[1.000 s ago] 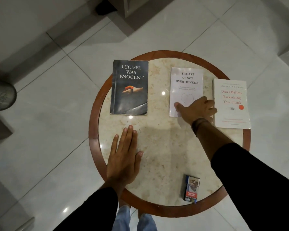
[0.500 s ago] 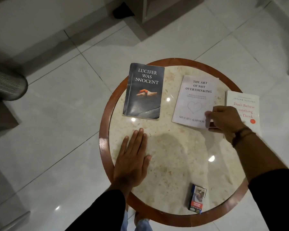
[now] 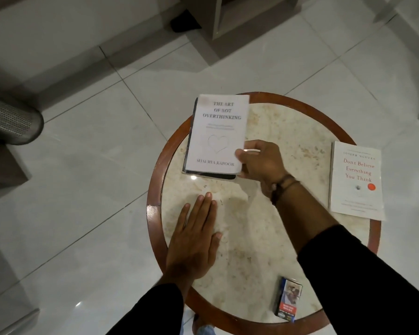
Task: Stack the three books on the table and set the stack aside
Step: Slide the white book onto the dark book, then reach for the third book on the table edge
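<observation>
The white book "The Art of Not Overthinking" (image 3: 218, 134) lies over the dark book (image 3: 211, 175) at the table's far left, so only the dark book's left and near edges show. My right hand (image 3: 261, 165) grips the white book's near right corner. A second white book, "Don't Believe Everything You Think" (image 3: 357, 182), lies alone at the right edge. My left hand (image 3: 194, 238) rests flat on the round marble table (image 3: 264, 238), fingers apart, holding nothing.
A small cigarette pack (image 3: 288, 299) stands near the table's front edge. The table has a raised brown wooden rim (image 3: 153, 213). A perforated metal bin (image 3: 12, 122) stands on the tiled floor at the left, and furniture legs rise beyond the table.
My right hand took the white book by its corner and carried it left onto the dark book. The left hand stayed flat on the table. The view has shifted.
</observation>
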A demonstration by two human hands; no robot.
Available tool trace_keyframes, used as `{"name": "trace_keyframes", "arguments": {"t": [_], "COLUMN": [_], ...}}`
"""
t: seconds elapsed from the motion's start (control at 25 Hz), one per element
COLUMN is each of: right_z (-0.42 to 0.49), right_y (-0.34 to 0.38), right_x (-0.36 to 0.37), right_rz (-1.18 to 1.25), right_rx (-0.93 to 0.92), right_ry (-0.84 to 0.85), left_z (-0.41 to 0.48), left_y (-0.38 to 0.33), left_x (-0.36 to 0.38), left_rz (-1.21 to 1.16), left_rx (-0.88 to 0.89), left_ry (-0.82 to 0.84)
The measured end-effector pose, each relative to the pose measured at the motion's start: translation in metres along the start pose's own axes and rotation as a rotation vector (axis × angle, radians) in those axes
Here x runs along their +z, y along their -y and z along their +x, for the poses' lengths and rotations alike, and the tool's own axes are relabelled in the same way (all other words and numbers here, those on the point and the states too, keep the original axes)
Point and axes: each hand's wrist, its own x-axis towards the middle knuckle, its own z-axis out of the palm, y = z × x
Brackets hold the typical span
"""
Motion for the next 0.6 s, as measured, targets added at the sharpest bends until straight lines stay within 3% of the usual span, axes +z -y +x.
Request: {"name": "trace_keyframes", "arguments": {"t": [0.28,0.44,0.6], "right_z": [0.009,0.004,0.002], "right_y": [-0.015,-0.041,-0.098], "right_x": [0.014,-0.042,-0.153], "right_rz": [-0.288,-0.353,-0.695], "right_rx": [-0.060,-0.087,0.206], "right_ry": [-0.194,-0.431,-0.710], "left_z": [0.001,0.000,0.000], "left_y": [-0.001,-0.002,0.000], "left_x": [-0.002,-0.006,-0.008], "left_rz": [-0.010,-0.004,-0.032], "left_rx": [-0.001,0.025,0.026], "left_ry": [-0.013,0.018,0.023]}}
